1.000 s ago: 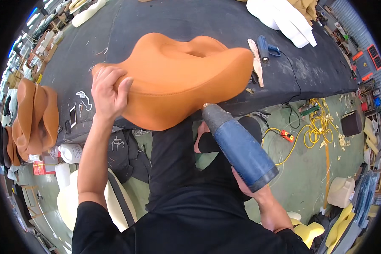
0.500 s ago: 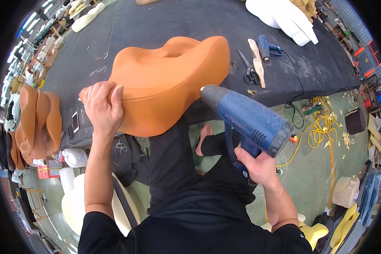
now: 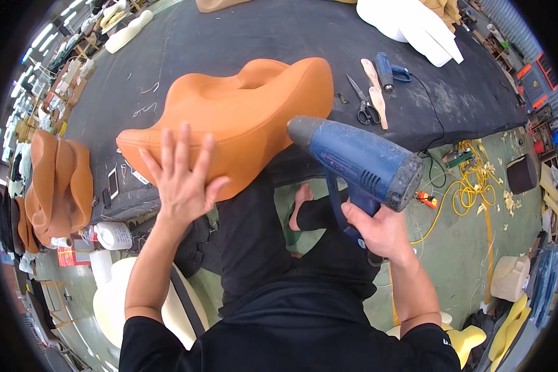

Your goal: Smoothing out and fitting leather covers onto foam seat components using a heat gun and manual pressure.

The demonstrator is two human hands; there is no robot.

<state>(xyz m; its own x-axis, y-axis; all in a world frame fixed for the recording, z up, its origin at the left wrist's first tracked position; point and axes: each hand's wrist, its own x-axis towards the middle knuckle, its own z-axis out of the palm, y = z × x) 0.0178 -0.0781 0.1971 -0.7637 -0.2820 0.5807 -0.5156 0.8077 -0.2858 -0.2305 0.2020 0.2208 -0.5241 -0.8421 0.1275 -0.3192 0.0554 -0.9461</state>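
head view:
seat: orange upholstered seat (image 3: 242,118) is lying on the dark bench (image 3: 279,37), its near edge overhanging toward the person.
left hand: left hand (image 3: 181,180) is spread flat, fingers apart, pressed on the seat's near-left flank; nothing is gripped.
right hand: right hand (image 3: 381,230) is closed round the handle of the blue heat gun (image 3: 359,160).
gun: nozzle is pointed left at the seat's near edge, just beside it; contact cannot be told. whether it is running cannot be told.
step: cover is judged to be at the heat-and-smooth stage, warmed with the gun while the palm presses the leather flat.
progress: top face looks taut; the near flank under the palm is judged the part being worked.
next move: nozzle would need to be kept off the cover and swept, not parked; the palm to be kept clear of the hot stream and slid along behind it.
risk: scorching or gloss marks are judged likely if heat dwells on one spot; fingers are close to the nozzle line.
bench items: scissors (image 3: 367,105), two wooden tools (image 3: 374,90) and a blue-handled tool (image 3: 387,69) are lying right of the seat, well apart from both hands.
surroundings: a second orange cover (image 3: 59,180) is at the far left, white foam (image 3: 409,22) on the bench's far end, a yellow cable (image 3: 471,183) on the green floor.
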